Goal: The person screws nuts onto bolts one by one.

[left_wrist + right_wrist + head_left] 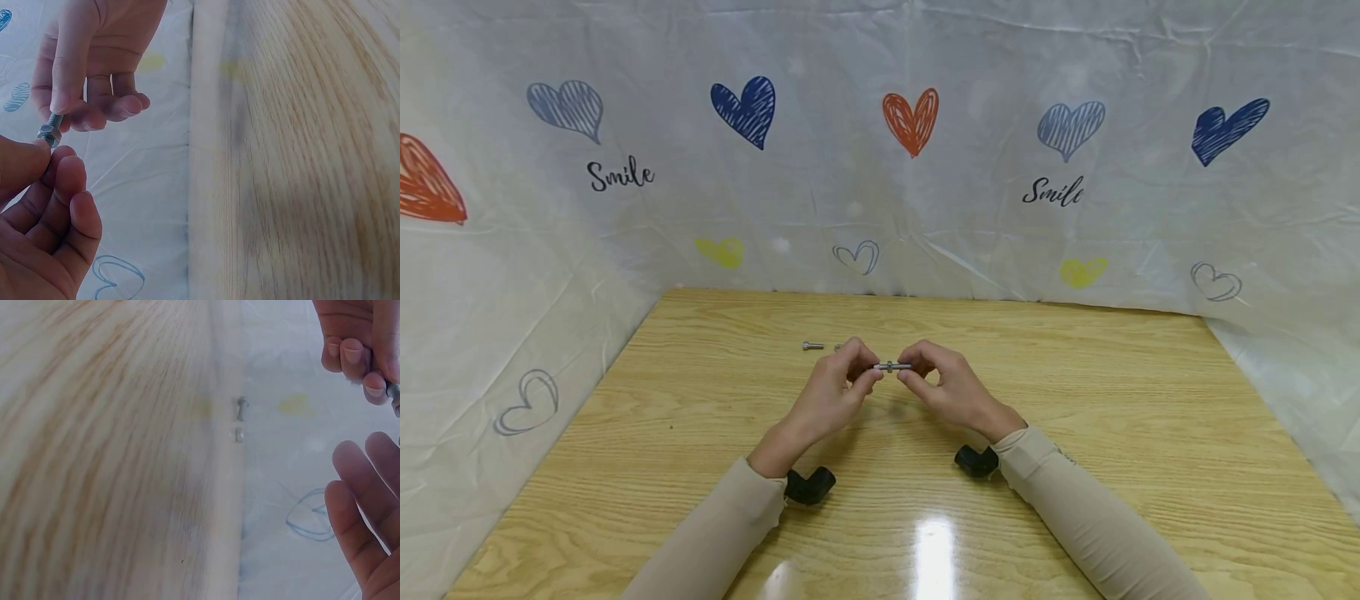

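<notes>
A small metal bolt (904, 367) is held level between my two hands, with a hex nut (890, 367) around the middle of its shaft. My left hand (831, 392) pinches the left end between thumb and fingertips. My right hand (953, 390) pinches the other end. In the left wrist view the nut (49, 134) shows just past the left thumb, and the right thumb presses the bolt shaft (55, 119) above it. The right wrist view catches part of the left hand (353, 337) and the right hand's outer fingers (356, 519), loosely extended.
A second bolt (812, 345) lies on the wooden table (1075, 392) beyond my left hand. Beside it a small metal piece (238, 435) is partly hidden by that hand in the head view. Black wrist mounts (811, 486) sit under both sleeves. A heart-printed cloth (962, 208) surrounds the table.
</notes>
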The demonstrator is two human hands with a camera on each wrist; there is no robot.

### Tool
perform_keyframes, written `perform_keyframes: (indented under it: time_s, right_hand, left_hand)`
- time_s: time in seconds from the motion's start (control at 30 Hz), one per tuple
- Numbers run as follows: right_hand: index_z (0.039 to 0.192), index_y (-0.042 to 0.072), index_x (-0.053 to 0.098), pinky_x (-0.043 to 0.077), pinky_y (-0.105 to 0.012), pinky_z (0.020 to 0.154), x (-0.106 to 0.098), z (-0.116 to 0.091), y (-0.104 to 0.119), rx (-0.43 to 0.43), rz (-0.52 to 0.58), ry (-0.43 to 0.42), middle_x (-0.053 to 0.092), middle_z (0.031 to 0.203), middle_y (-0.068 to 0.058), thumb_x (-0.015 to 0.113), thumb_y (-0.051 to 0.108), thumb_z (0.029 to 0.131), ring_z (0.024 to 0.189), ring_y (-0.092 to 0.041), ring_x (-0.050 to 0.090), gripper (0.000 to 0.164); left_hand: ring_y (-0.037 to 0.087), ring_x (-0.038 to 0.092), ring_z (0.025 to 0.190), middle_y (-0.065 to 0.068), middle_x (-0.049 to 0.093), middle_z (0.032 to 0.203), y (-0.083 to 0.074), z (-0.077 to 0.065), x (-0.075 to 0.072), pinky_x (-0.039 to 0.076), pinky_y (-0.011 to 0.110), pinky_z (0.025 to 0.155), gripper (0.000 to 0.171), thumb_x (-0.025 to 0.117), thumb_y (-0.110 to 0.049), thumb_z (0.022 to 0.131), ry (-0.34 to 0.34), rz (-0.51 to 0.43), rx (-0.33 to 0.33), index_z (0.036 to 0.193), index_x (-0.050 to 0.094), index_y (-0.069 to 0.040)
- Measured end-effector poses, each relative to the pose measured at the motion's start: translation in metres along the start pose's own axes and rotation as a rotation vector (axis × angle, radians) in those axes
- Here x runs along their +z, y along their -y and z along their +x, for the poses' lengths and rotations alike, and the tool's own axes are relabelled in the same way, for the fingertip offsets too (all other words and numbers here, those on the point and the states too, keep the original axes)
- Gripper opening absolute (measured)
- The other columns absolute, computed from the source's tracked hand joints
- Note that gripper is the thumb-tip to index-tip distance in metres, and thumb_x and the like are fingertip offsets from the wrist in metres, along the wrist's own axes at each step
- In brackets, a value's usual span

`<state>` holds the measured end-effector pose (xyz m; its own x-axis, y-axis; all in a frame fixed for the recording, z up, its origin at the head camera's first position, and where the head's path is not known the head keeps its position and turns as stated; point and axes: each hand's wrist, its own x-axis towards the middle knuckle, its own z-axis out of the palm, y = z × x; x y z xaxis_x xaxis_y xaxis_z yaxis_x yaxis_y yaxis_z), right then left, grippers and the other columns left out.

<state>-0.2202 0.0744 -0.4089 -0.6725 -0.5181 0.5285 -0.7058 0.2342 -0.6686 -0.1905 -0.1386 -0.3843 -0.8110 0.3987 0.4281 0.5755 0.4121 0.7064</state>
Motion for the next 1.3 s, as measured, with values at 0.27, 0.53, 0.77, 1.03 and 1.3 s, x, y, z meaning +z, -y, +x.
perform_keyframes:
  time_s: [0.27, 0.53, 0.77, 1.03, 1.3]
  right_hand:
    - [0.100, 0.004, 0.063, 0.052, -0.036, 0.071, -0.002, 0.002, 0.016, -0.028, -0.013, -0.040, 0.065, 0.092, -0.004, 0.062, 0.001, 0.092, 0.074, -0.017, 0.061, 0.008]
    - [0.096, -0.004, 0.062, 0.053, -0.039, 0.068, -0.007, 0.004, 0.039, -0.051, 0.031, -0.069, 0.065, 0.087, -0.015, 0.062, -0.006, 0.090, 0.072, -0.024, 0.063, 0.007]
    - [0.096, -0.003, 0.062, 0.053, -0.037, 0.067, -0.004, 0.003, 0.037, -0.051, 0.068, -0.070, 0.064, 0.086, -0.016, 0.061, -0.007, 0.090, 0.071, -0.024, 0.062, 0.008]
    - [0.095, -0.001, 0.064, 0.051, -0.036, 0.067, -0.003, 0.003, 0.041, -0.035, 0.067, -0.053, 0.065, 0.087, -0.012, 0.061, -0.005, 0.090, 0.073, -0.018, 0.060, 0.007]
    - [0.096, -0.001, 0.064, 0.052, -0.036, 0.065, -0.003, 0.003, 0.043, -0.061, 0.059, -0.055, 0.065, 0.086, -0.011, 0.061, -0.006, 0.090, 0.072, -0.019, 0.060, 0.008]
  left_hand:
    - [0.012, 0.054, 0.067, -0.001, 0.060, 0.082, -0.001, 0.001, 0.000, 0.047, 0.028, 0.061, 0.007, 0.060, -0.004, 0.094, -0.006, 0.009, -0.011, 0.097, 0.055, -0.007]
    - [0.011, 0.055, 0.069, 0.001, 0.060, 0.084, 0.001, 0.001, 0.002, 0.049, 0.029, 0.062, 0.012, 0.064, -0.005, 0.091, -0.020, 0.014, -0.008, 0.099, 0.055, -0.008]
    - [0.010, 0.054, 0.069, 0.001, 0.058, 0.087, 0.002, 0.001, 0.004, 0.049, 0.028, 0.062, 0.024, 0.069, -0.009, 0.089, -0.009, 0.047, 0.016, 0.108, 0.055, -0.007]
    - [0.012, 0.051, 0.067, -0.001, 0.057, 0.087, 0.002, 0.001, 0.006, 0.048, 0.031, 0.059, 0.018, 0.069, -0.007, 0.089, -0.006, 0.045, 0.043, 0.101, 0.057, -0.011]
    - [0.015, 0.048, 0.067, -0.004, 0.054, 0.083, 0.000, 0.000, 0.005, 0.043, 0.028, 0.059, 0.003, 0.061, -0.013, 0.095, 0.002, 0.069, 0.027, 0.098, 0.060, -0.012]
